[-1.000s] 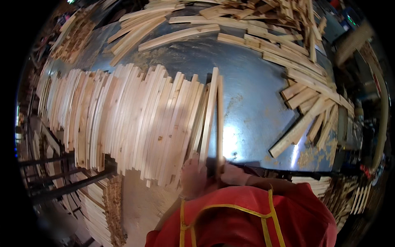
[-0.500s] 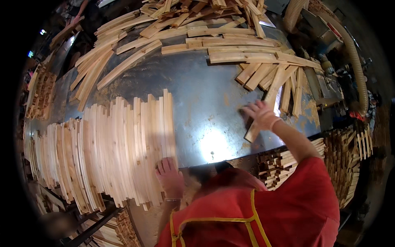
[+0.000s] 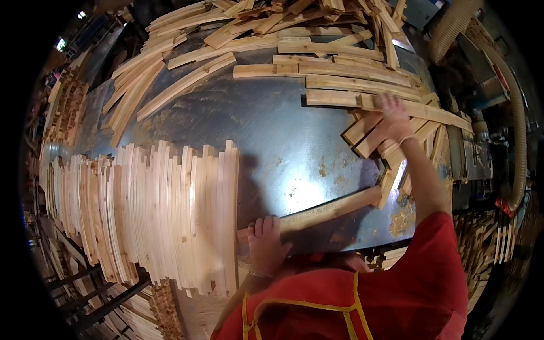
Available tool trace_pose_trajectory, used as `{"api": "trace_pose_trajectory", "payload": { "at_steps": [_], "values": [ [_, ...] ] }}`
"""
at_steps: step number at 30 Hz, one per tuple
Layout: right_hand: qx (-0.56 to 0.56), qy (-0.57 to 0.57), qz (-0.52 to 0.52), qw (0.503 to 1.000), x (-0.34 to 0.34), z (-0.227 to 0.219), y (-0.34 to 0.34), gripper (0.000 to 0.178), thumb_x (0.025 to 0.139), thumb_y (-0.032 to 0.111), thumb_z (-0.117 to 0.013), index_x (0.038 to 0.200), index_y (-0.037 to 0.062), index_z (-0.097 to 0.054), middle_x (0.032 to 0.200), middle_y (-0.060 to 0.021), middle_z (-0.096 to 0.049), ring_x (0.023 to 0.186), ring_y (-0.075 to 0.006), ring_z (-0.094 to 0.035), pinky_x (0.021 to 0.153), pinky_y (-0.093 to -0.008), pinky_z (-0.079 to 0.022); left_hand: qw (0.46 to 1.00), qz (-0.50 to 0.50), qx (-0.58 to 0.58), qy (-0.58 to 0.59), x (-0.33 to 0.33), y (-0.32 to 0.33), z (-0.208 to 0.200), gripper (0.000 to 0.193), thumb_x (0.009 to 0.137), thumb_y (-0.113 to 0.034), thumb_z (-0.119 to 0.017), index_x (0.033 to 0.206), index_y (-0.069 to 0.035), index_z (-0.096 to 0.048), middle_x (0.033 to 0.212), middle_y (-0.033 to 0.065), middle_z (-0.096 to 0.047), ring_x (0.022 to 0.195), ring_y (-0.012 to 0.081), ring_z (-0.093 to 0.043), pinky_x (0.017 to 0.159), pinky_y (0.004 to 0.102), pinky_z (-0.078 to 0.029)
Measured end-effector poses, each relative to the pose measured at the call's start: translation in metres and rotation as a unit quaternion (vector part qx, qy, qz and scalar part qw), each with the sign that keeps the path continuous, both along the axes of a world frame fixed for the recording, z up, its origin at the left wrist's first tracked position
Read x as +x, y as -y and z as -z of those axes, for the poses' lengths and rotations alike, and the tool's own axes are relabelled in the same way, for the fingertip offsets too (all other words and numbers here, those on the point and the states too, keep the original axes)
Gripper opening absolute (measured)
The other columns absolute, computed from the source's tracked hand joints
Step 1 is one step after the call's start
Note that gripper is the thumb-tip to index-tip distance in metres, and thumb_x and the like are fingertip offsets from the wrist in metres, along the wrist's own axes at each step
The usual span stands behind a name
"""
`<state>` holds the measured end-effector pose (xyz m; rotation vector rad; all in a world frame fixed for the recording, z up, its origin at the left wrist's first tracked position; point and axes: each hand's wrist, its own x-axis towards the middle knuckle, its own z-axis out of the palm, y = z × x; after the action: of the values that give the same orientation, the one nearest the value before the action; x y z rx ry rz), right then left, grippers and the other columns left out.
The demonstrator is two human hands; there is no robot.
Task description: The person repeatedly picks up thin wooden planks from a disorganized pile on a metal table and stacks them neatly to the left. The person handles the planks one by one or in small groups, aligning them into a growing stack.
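Currently, in the head view, the grip of the left hand (image 3: 265, 243) is narrow and holds a loose board (image 3: 334, 209) near its left end, fingers laid over the far edge and thumb directed rightward along the near side. The loose board slants across the near edge of the table (image 3: 272, 130); its left end is just beside the row of strips (image 3: 170, 215), its right end close to the fanned boards (image 3: 359, 130). The left wrist is low, near the torso.

The grip of the right hand (image 3: 395, 119) rests on a long board (image 3: 439, 113), palm down, fingers directed away from the body. Blur prevents determination of how far this grip is closed. The right arm (image 3: 425, 181) extends forward and to the right from a red sleeve (image 3: 433, 243), with the forearm passing above the fanned boards.
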<state>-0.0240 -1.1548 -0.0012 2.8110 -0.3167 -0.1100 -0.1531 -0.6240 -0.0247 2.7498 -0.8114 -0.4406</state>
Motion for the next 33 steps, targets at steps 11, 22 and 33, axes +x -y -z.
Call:
{"api": "trace_pose_trajectory", "payload": {
  "at_steps": [11, 22, 33],
  "values": [
    [0.137, -0.202, 0.081, 0.966, 0.085, -0.050, -0.066, 0.122, 0.072, 0.026, -0.090, 0.175, 0.0193, -0.025, 0.144, -0.0220, -0.070, 0.134, -0.0384, -0.066, 0.110, -0.0429, -0.053, 0.972, -0.058, 0.071, -0.217, 0.006, -0.007, -0.014, 0.069, 0.079, -0.036, -0.088, 0.137, -0.006, -0.067, 0.114, 0.0135, -0.069, 0.112, 0.0352, -0.067, 0.101, 0.0508, -0.053],
    [0.787, -0.068, 0.088, 0.606, 0.063, -0.032, -0.189, 0.083, 0.085, 0.018, -0.087, 0.158, 0.0061, -0.049, 0.121, -0.0120, -0.072, 0.097, -0.0200, -0.073, 0.082, -0.0369, -0.064, 0.660, -0.412, -0.404, -0.481, -0.065, -0.082, 0.000, 0.049, 0.098, -0.025, -0.073, 0.141, -0.001, -0.067, 0.119, 0.0127, -0.075, 0.104, 0.0198, -0.068, 0.092, 0.0391, -0.057],
    [0.852, -0.005, 0.209, 0.480, -0.179, 0.071, -0.417, 0.096, 0.097, 0.045, -0.077, 0.170, 0.0038, -0.030, 0.149, -0.0228, -0.061, 0.141, -0.0331, -0.059, 0.119, -0.0409, -0.048, 0.906, -0.194, -0.298, -0.230, -0.129, -0.108, 0.020, 0.059, 0.099, -0.039, -0.059, 0.149, -0.007, -0.057, 0.127, 0.0315, -0.069, 0.120, 0.0443, -0.068, 0.105, 0.0478, -0.052]
  ]
}}
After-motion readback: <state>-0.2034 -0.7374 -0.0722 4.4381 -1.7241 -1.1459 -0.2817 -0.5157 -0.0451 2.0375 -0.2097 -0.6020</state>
